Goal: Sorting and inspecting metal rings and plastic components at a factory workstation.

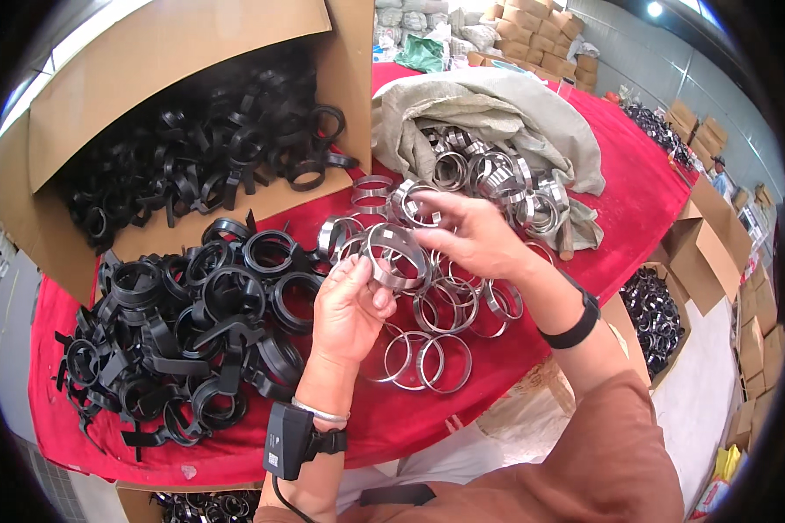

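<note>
My left hand (347, 309) is closed on a shiny metal ring (399, 236), raised a little over the table and pinched between thumb and fingers. Close to that ring's right side is my right hand (481, 237), its thumb and fingers apart. I see nothing held in it, though its fingertips overlap other rings behind. Loose metal rings (446, 364) lie below and to the right of the held one. Left of my left hand spreads a heap of black ring-shaped parts with tabs (233, 295).
A cardboard box (344, 96) full of black parts stands at the back left. Behind my hands, a pale woven sack (532, 113) spills metal rings onto the red-covered table (641, 170). Another box of black parts (651, 318) is beyond the right edge.
</note>
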Motion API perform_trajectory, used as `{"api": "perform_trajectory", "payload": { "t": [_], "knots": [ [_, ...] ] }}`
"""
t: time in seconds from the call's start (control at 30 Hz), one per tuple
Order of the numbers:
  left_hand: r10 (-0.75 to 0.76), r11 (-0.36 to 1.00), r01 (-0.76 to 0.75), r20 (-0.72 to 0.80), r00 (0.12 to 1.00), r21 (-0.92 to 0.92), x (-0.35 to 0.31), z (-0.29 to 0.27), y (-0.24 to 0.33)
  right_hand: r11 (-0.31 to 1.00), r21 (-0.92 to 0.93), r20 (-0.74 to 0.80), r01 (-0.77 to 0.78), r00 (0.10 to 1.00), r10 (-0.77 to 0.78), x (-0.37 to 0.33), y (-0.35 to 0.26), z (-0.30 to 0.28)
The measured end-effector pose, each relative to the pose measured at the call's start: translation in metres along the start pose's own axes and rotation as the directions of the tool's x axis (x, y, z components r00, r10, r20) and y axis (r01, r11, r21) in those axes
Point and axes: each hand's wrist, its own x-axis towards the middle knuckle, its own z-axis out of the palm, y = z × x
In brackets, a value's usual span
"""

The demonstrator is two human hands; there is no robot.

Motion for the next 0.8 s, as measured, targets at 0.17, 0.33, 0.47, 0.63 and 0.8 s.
{"api": "perform_trajectory", "payload": {
  "t": [0.17, 0.33, 0.47, 0.63, 0.8],
  "knots": [
    [0.118, 0.925, -0.045, -0.171, 0.978, 0.378, 0.002, 0.012, -0.01, 0.994, 0.01, 0.007, -0.106, 0.994, 0.106, -0.001, -0.003, 0.003],
    [0.42, 0.481, -0.27, 0.051, 0.906, 0.834, 0.002, 0.008, -0.031, 0.994, 0.008, 0.01, -0.113, 0.994, 0.113, -0.011, -0.011, 0.024],
    [0.562, 0.117, -0.103, 0.02, 0.827, 0.988, -0.001, 0.002, -0.024, 0.972, -0.085, -0.035, -0.217, 0.976, 0.215, -0.003, -0.003, 0.011],
    [0.579, -0.208, 0.058, 0.075, 0.812, 0.976, 0.002, 0.018, -0.021, 0.795, -0.505, -0.452, -0.336, 0.888, 0.088, 0.01, 0.05, -0.05],
    [0.629, -0.139, 0.02, 0.073, 0.774, 0.99, 0.001, 0.018, -0.022, 0.561, -0.519, -0.686, -0.644, 0.706, 0.176, -0.01, 0.088, -0.089]
  ]
}}
